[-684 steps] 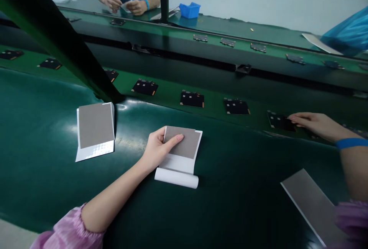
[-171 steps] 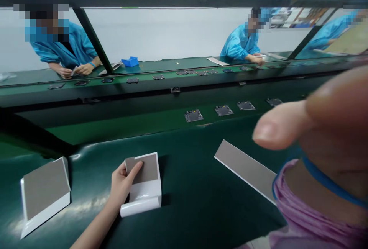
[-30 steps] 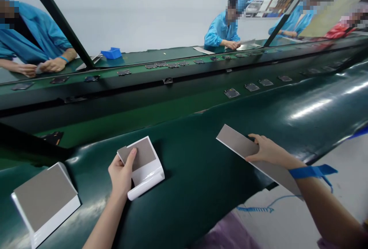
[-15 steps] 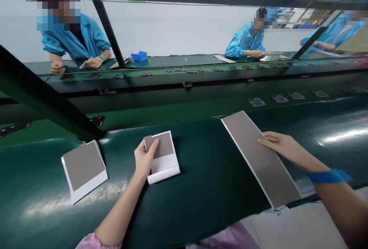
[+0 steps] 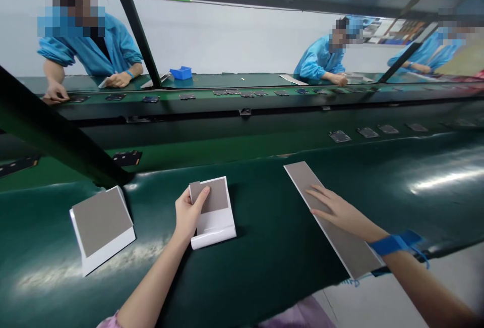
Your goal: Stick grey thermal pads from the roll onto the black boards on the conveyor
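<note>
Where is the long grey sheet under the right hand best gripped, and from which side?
Probably the near end of the long grey sheet, from the wearer's side, pinching both faces. It lies thin and flat on the green table, offering little edge to lift, but that end reaches the table's front edge. The right hand is spread over its middle.

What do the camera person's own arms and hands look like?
The left hand and right hand are bare. A blue band circles the right wrist, with a thin blue cord beside it. A pink-purple sleeve peeks in on the left arm.
</note>
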Motion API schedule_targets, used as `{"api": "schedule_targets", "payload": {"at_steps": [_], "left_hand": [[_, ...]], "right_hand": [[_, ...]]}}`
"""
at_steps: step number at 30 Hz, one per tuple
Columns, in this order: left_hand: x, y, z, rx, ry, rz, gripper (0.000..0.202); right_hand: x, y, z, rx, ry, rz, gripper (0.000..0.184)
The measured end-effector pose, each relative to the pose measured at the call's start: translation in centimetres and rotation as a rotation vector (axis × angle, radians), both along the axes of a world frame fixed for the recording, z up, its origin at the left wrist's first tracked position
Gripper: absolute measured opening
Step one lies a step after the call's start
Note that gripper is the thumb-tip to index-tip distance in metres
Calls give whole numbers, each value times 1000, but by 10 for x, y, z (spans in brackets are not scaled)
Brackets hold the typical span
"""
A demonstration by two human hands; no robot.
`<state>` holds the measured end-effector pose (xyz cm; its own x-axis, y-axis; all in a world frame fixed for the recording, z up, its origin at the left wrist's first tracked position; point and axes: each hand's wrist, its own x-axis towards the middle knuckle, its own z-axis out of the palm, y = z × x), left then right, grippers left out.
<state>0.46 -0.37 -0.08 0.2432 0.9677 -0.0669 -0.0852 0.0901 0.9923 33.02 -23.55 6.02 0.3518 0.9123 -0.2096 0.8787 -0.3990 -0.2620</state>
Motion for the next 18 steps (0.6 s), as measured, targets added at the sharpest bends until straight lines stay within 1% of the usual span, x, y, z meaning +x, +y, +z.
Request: {"api": "schedule_targets", "payload": {"at_steps": [2,4,6,8,9,10,11,12,14,16,18], "left_hand": [[0,-2,-1,11,-2,-1,46],[-1,-5,0,25,-13,-24,45],[-1,-8,1,25,-39,-105,44],[-1,-9,2,24,-75,-205,46],[0,-10,2,35,-89,-233,45],[0,-10,3,51,-100,-245,42],[0,-9,3,69,-108,-246,39],[0,-9,3,89,-116,-237,38],[-1,-9,2,113,-136,-223,38],[-3,-9,2,124,-156,-219,38],[-8,-6,1,136,-177,-225,37]], "right_hand": [[-3,2,2,3,-27,8,88],[-15,9,8,0,-43,38,88],[-38,24,17,20,-11,111,77],[-71,48,29,89,82,242,58],[-90,62,34,137,135,329,48],[-109,78,38,203,172,398,42],[-126,95,41,278,196,453,41],[-143,113,42,387,190,481,41],[-167,146,40,498,193,512,39],[-182,171,34,517,221,539,37],[-191,188,29,503,267,571,36]]}}
